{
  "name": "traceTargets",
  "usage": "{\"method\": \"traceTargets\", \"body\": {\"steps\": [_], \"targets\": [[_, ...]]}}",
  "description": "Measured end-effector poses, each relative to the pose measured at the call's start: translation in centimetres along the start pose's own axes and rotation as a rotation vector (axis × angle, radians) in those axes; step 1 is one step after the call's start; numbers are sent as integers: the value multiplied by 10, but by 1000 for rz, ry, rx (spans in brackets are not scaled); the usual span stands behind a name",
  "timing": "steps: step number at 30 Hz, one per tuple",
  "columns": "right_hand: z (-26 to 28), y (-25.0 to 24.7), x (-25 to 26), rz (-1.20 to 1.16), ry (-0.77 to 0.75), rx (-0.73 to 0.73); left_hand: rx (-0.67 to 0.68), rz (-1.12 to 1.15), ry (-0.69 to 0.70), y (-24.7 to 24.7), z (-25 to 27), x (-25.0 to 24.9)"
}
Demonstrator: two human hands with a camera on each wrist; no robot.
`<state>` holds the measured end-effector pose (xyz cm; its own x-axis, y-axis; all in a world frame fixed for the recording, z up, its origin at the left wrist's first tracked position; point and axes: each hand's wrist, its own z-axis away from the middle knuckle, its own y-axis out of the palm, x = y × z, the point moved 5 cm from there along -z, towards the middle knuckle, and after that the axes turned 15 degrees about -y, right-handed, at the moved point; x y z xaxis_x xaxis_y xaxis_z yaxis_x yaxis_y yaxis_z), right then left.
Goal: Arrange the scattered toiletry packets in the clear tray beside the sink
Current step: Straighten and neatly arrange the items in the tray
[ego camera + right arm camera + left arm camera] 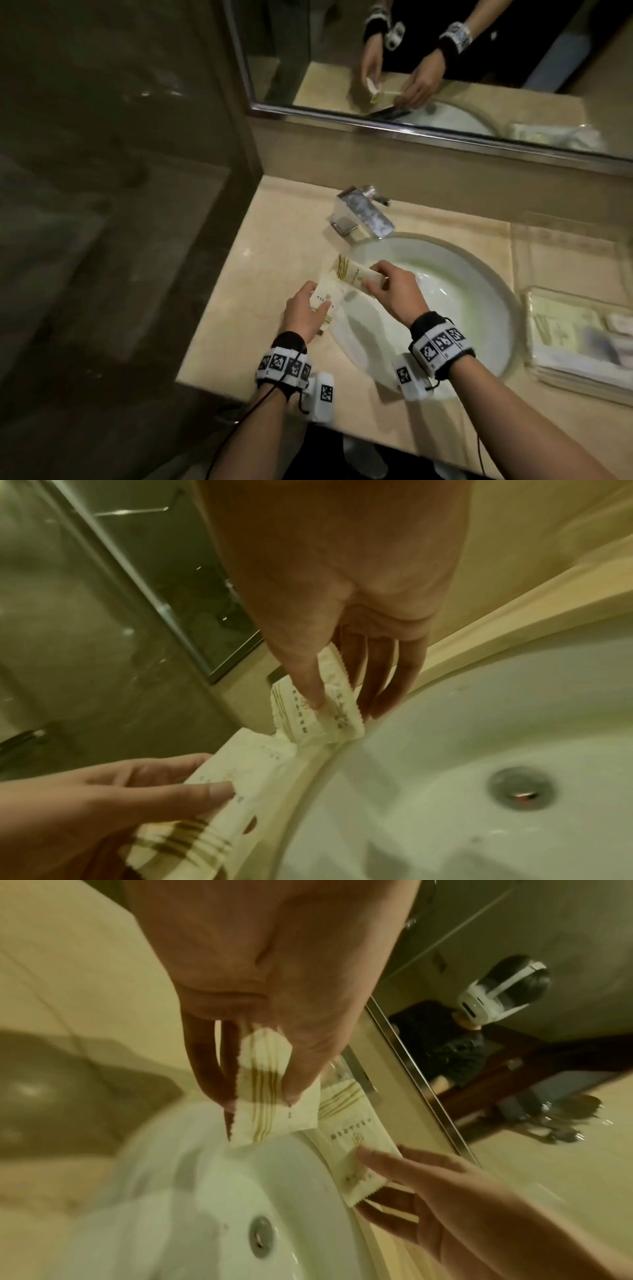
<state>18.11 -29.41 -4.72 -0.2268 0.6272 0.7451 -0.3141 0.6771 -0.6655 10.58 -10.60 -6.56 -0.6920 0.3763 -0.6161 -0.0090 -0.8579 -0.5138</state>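
Observation:
Two cream toiletry packets with gold stripes are held over the counter at the sink's left rim. My left hand (pixel 317 306) pinches one packet (pixel 325 296) between thumb and fingers; in the left wrist view that packet (pixel 265 1093) hangs from the left hand (pixel 260 1099). My right hand (pixel 373 284) pinches the other, longer packet (pixel 351 274), seen in the right wrist view as a crumpled packet (pixel 330 712) under the thumb of the right hand (pixel 342 710). The clear tray (pixel 530 356) sits right of the sink, away from both hands, with several packets (pixel 561 329) inside.
The white sink basin (pixel 445 308) lies between my hands and the tray. A chrome faucet (pixel 363 216) stands behind the basin. A mirror (pixel 411 51) covers the back wall, and a glass partition (pixel 137 171) bounds the counter on the left.

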Motion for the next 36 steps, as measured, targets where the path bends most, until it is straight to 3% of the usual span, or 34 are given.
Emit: {"method": "traceTargets", "body": {"steps": [6,15,22,29,36], "targets": [[72,-114,-93,0,221,-226,189,-82,153,103,21,-79],[167,-244,-205,-86,383,-515,385,-186,262,248,71,-164],[189,-275,-268,-181,569,-521,344,-180,273,301,83,-188],[175,-268,-296,-184,557,-345,265,-157,240,311,88,-186],[160,-255,-300,-200,593,-374,238,-159,230,307,94,-180]]}}
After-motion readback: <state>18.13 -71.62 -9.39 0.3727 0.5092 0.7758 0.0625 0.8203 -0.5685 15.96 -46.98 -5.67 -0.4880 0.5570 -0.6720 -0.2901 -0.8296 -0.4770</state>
